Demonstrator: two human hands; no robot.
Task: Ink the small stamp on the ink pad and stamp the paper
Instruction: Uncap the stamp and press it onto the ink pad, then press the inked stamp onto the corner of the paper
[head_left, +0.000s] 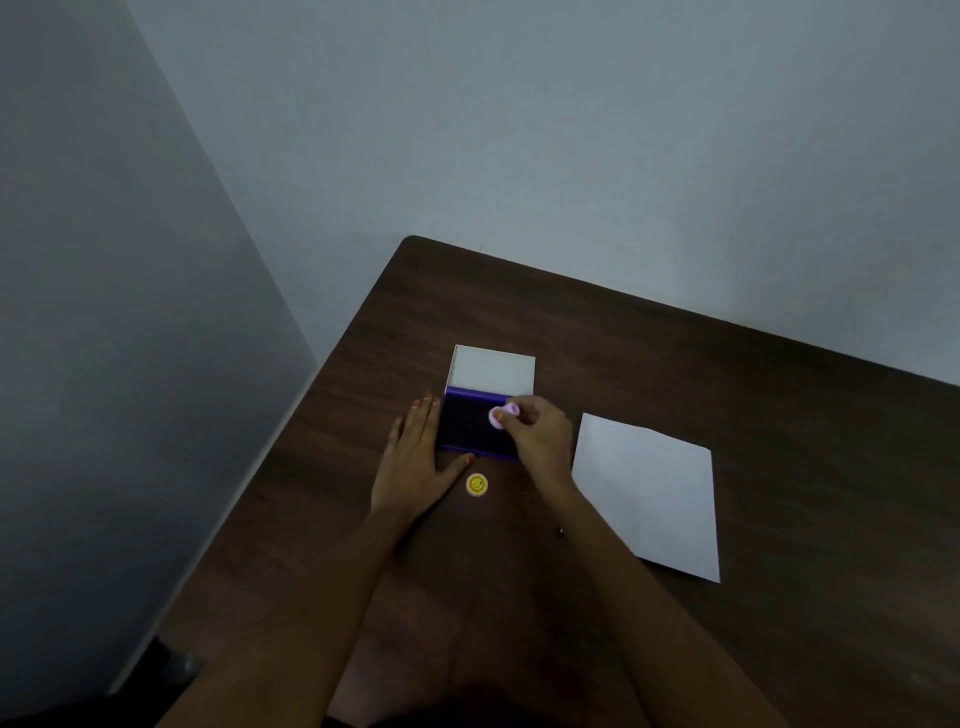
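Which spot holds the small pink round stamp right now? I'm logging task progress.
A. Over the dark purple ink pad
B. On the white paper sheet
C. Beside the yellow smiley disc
A: the right hand holds the small pink round stamp over the dark purple ink pad, away from the white paper sheet.

Purple ink pad (470, 428), seemingly pink stamp (503, 415), white paper (649, 491)

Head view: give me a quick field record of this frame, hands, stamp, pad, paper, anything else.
left hand: flat on the table, beside the pad's left edge, thumb along its near edge
right hand: pinching the small pink stamp
stamp position: over the ink pad; contact unclear
ink pad: open, dark purple, white lid raised behind it
paper: white sheet right of the pad, no mark visible
yellow smiley disc: on the table, near side of pad, untouched
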